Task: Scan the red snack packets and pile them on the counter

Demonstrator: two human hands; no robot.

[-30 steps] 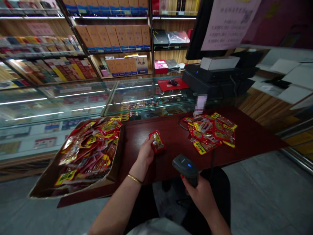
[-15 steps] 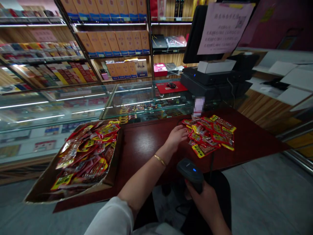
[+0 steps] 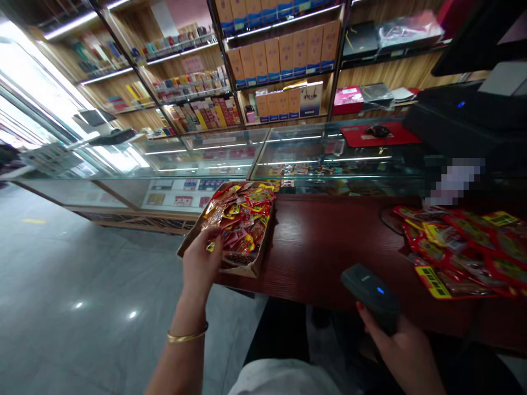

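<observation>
No text readable. Characters on yellow label (image 3: 432, 281) of packet (image 3: 467, 287), right of scanner (image 3: 369, 295): blurred. Characters on white-and-blue box (image 3: 310, 100), shelved beyond scanner: too small.

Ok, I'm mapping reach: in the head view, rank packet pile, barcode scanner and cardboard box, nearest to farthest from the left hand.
1. Cardboard box, at the left hand.
2. Barcode scanner, in the right hand.
3. Packet pile, far right.

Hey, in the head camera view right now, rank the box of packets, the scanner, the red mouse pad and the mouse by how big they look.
1. Box of packets
2. Scanner and red mouse pad: too close to rank, as the scanner is nearer the camera
3. Mouse
</observation>
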